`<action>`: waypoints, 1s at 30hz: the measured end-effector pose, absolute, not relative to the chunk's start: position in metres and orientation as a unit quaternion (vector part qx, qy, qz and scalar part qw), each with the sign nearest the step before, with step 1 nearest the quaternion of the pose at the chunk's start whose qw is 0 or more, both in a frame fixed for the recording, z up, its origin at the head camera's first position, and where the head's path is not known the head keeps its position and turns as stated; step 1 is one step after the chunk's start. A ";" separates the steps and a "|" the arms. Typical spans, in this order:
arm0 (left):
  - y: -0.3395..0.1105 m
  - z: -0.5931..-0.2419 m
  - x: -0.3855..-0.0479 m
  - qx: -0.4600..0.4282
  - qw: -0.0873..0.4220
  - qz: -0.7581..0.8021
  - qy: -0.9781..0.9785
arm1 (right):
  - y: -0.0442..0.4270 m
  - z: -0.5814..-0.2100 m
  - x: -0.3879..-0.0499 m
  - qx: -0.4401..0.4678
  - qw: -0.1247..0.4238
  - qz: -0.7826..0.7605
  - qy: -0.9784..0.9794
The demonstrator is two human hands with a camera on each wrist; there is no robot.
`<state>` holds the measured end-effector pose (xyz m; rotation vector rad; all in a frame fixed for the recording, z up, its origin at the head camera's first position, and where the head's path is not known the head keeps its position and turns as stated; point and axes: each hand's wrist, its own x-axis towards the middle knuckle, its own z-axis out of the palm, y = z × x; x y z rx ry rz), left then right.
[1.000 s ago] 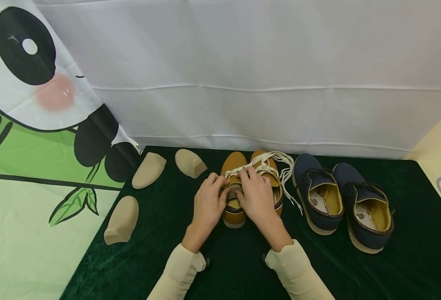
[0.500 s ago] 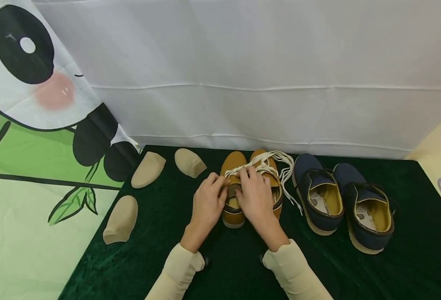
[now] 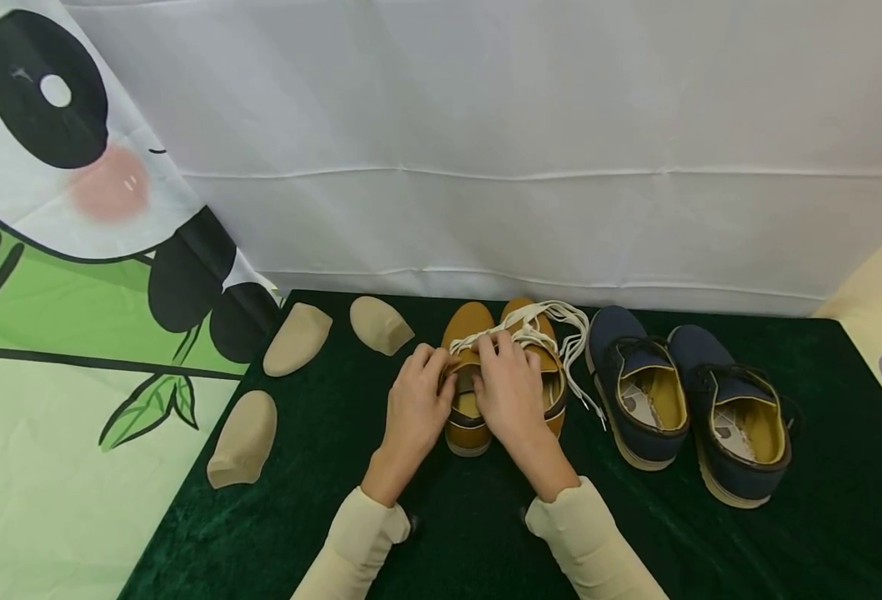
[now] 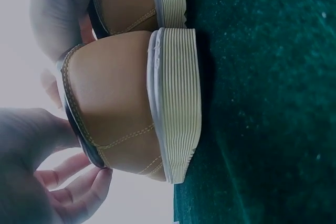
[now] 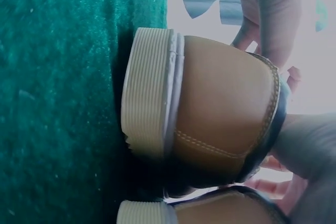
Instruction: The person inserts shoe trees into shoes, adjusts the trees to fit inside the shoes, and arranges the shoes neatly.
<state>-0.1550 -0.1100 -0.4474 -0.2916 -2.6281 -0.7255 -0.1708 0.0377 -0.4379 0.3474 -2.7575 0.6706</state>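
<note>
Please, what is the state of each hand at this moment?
Left hand: closed, pinching the left tan lace-up shoe at its opening.
Right hand: closed, pinching the same shoe's opening from the other side.

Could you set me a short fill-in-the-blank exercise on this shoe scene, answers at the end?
1. In the head view, the left hand and right hand are at the ____ one of the two brown shoes.
2. The long loose laces are ____ in colour.
3. The navy shoes stand to the ____ of the brown ones.
4. Beige pieces on the green cloth number ____.

Missing words: left; white; right; three.
</note>
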 end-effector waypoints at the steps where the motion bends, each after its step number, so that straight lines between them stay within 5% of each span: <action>1: -0.110 -0.447 -0.155 -0.105 0.198 -0.262 -0.938 | 0.039 -0.437 -0.171 0.122 0.141 0.232 -0.955; 12: -0.111 -0.447 -0.159 -0.097 0.146 -0.257 -0.951 | 0.047 -0.434 -0.171 0.142 0.181 0.230 -0.946; 24: -0.117 -0.437 -0.175 -0.125 0.014 -0.262 -0.957 | 0.057 -0.436 -0.177 0.172 0.147 0.202 -0.953; 30: -0.121 -0.434 -0.176 -0.125 -0.012 -0.294 -0.947 | 0.057 -0.436 -0.177 0.179 0.138 0.199 -0.954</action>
